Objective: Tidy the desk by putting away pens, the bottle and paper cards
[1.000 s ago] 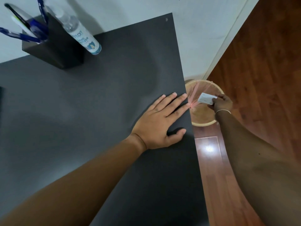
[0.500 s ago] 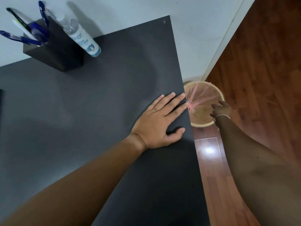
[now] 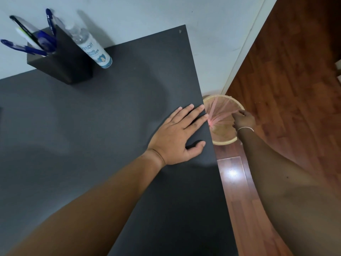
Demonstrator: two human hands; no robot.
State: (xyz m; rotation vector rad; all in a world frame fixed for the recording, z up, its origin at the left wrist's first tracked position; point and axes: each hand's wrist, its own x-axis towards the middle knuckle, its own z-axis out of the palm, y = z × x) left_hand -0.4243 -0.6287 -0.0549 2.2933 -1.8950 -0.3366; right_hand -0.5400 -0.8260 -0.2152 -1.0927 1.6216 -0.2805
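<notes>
My left hand [image 3: 178,133] lies flat and open on the black desk [image 3: 110,126], fingers at its right edge. My right hand [image 3: 243,120] hangs over the round wooden bin [image 3: 224,142] on the floor beside the desk, fingers loosely curled with nothing visible in them. No paper card shows; the bin's inside is partly hidden. At the desk's far left, a black pen holder [image 3: 60,61] holds several blue pens [image 3: 24,48]. A clear hand sanitizer bottle [image 3: 92,48] stands right beside the holder.
A pale wall runs behind the desk, with a white skirting strip [image 3: 241,48] leading to the dark wooden floor [image 3: 286,80] on the right. The bin has a pinkish liner [image 3: 219,112].
One second ago my right hand held a white card over the bin. The card is gone from the hand now, and the hand has dipped lower over the bin. My left hand stayed put.
</notes>
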